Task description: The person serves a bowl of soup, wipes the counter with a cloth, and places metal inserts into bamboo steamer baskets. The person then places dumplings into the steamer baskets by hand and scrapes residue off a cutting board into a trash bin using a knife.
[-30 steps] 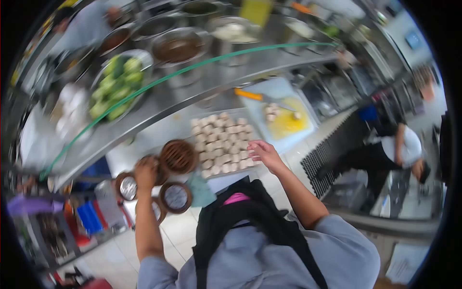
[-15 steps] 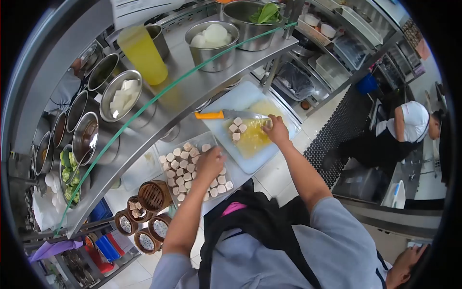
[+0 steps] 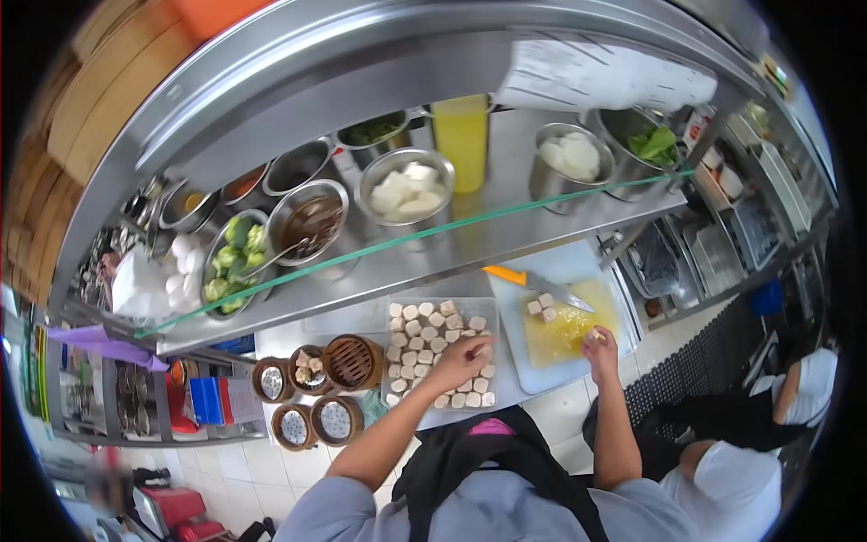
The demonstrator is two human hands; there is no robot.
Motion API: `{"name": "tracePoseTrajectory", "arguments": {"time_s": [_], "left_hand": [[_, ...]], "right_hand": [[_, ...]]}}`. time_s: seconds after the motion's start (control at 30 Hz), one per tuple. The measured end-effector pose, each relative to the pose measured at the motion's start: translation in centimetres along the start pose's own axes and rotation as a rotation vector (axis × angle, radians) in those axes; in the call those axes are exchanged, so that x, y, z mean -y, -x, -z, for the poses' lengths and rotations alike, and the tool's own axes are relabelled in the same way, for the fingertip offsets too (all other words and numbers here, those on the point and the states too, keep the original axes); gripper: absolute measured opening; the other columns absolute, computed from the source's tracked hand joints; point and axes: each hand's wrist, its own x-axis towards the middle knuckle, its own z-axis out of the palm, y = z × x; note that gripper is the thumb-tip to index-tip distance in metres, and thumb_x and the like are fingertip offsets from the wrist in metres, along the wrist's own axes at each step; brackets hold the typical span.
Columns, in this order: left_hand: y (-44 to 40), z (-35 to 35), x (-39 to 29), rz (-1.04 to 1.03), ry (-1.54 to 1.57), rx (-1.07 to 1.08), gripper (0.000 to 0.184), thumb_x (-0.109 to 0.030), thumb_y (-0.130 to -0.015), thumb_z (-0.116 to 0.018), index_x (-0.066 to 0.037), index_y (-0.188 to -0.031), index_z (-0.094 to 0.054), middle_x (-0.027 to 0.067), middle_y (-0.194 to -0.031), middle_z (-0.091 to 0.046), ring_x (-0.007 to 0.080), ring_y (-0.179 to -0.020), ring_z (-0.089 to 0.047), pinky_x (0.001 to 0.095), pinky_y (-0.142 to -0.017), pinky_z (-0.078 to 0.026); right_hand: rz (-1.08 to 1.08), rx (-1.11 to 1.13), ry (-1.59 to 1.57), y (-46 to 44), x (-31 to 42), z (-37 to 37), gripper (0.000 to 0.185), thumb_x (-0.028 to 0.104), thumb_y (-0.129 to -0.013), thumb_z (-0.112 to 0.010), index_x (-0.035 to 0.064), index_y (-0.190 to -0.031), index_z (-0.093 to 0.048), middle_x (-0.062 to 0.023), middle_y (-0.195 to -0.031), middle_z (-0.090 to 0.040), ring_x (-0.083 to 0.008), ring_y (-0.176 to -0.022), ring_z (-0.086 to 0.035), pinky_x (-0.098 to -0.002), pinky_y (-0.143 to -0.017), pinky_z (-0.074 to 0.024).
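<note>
My left hand (image 3: 456,363) is over a clear tray (image 3: 491,312) filled with rows of pale, block-shaped food pieces (image 3: 420,343). Its fingers are curled, and what they may hold is hidden. At the right, my right hand (image 3: 600,355) pinches what looks like a small pale food piece above the near edge of a white cutting board (image 3: 533,375). Yellow liquid (image 3: 569,339) is spread on the board, with a few pale pieces (image 3: 542,307) at its upper left. Behind them lies a knife with an orange handle (image 3: 506,275), its blade pointing right.
Bamboo steamers (image 3: 354,363) stand left of the tray. A steel shelf with a green glass edge (image 3: 433,228) runs above the counter, carrying steel pots of broccoli (image 3: 237,257), dark sauce (image 3: 312,217) and white chunks (image 3: 406,191), plus a yellow jug (image 3: 459,144). Co-workers (image 3: 727,474) are at the right.
The view has swung left, so the counter appears rotated and further right. My right hand has drawn back from the knife tip toward the board's near edge. Fewer pieces show on the board.
</note>
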Motion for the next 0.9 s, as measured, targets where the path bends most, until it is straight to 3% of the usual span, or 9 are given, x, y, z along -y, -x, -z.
{"name": "tracePoseTrajectory", "arguments": {"time_s": [0.1,0.2,0.23,0.27,0.3,0.4,0.47,0.6,0.9], "left_hand": [[9.1,6.8,-1.4,0.057,0.38,-0.023,0.03,-0.007,-0.091,-0.071,-0.008,-0.121,-0.067,-0.0003,-0.109,-0.068,0.0067,-0.092,-0.061,0.0243,-0.08,-0.052],[17.9,13.9,-1.5,0.138,-0.034,-0.341,0.024,-0.006,-0.087,-0.073,-0.007,-0.111,-0.069,-0.001,-0.099,-0.07,0.0074,-0.089,-0.064,0.0251,-0.081,-0.053],[20.4,15.8,-1.1,0.277,-0.014,-0.461,0.024,-0.011,-0.084,-0.073,-0.008,-0.108,-0.07,0.0031,-0.098,-0.071,0.013,-0.088,-0.065,0.0308,-0.076,-0.053],[22.9,17.1,2.6,0.237,0.031,-0.599,0.027,-0.012,-0.081,-0.075,-0.008,-0.108,-0.069,0.0045,-0.096,-0.071,0.0138,-0.086,-0.065,0.0324,-0.077,-0.053],[24.6,18.3,2.0,0.357,-0.175,-0.749,0.028,-0.011,-0.079,-0.076,-0.006,-0.106,-0.068,0.0082,-0.092,-0.071,0.0177,-0.083,-0.066,0.0337,-0.076,-0.053],[26.9,19.3,7.9,0.394,-0.246,-0.933,0.027,-0.009,-0.078,-0.075,-0.004,-0.102,-0.064,0.0122,-0.089,-0.07,0.0223,-0.081,-0.068,0.0356,-0.076,-0.054],[26.4,19.0,9.9,0.408,-0.224,-1.06,0.025,-0.006,-0.078,-0.074,-0.002,-0.097,-0.06,0.0157,-0.088,-0.068,0.0308,-0.083,-0.068,0.0402,-0.075,-0.054],[24.8,18.5,13.3,0.308,-0.416,-1.094,0.025,-0.004,-0.078,-0.075,-0.002,-0.095,-0.057,0.0201,-0.095,-0.062,0.042,-0.087,-0.063,0.0482,-0.075,-0.051],[23.9,18.0,13.1,0.306,-0.525,-1.144,0.02,-0.01,-0.082,-0.076,-0.001,-0.097,-0.066,0.0208,-0.103,-0.06,0.0398,-0.091,-0.062,0.0453,-0.077,-0.052]], "right_hand": [[-0.08,0.038,-0.134,2.7,-0.3,-1.1,0.042,0.004,-0.091,-0.068,0.0067,-0.129,-0.051,-0.0093,-0.113,-0.062,-0.0197,-0.095,-0.065,-0.0317,-0.084,-0.0555],[-0.118,0.099,-0.16,5.3,-0.8,-3.3,0.043,0.001,-0.091,-0.068,0.0064,-0.13,-0.05,-0.011,-0.116,-0.061,-0.0216,-0.1,-0.065,-0.0342,-0.09,-0.0567],[-0.103,0.096,-0.179,5.6,-0.5,-4.2,0.044,0.0,-0.091,-0.067,0.0064,-0.131,-0.05,-0.012,-0.116,-0.061,-0.023,-0.103,-0.065,-0.0358,-0.092,-0.0572],[-0.103,0.128,-0.15,5.8,-0.5,-4.9,0.043,0.001,-0.092,-0.067,0.0062,-0.131,-0.049,-0.0124,-0.118,-0.061,-0.0259,-0.105,-0.065,-0.0372,-0.094,-0.0572],[-0.114,0.149,-0.135,5.9,-0.5,-5.8,0.043,0.001,-0.092,-0.067,0.0062,-0.131,-0.049,-0.0124,-0.118,-0.061,-0.0259,-0.105,-0.065,-0.0372,-0.094,-0.0572],[-0.184,0.16,-0.12,6.7,0.5,-9.0,0.042,0.009,-0.094,-0.068,0.0086,-0.131,-0.047,-0.009,-0.116,-0.061,-0.0274,-0.101,-0.068,-0.0357,-0.087,-0.06],[-0.176,0.188,-0.093,7.7,1.6,-11.8,0.041,0.01,-0.094,-0.068,0.0097,-0.131,-0.048,-0.0085,-0.116,-0.062,-0.0269,-0.1,-0.068,-0.0348,-0.084,-0.06],[-0.129,0.28,-0.013,9.5,3.5,-16.3,0.04,0.012,-0.095,-0.068,0.0138,-0.131,-0.051,-0.0061,-0.113,-0.063,-0.0235,-0.094,-0.07,-0.0328,-0.077,-0.0592],[-0.092,0.517,0.012,13.1,2.4,-20.9,0.043,0.013,-0.095,-0.068,0.0138,-0.135,-0.051,-0.005,-0.109,-0.067,-0.02,-0.091,-0.07,-0.0325,-0.078,-0.0584]]}}
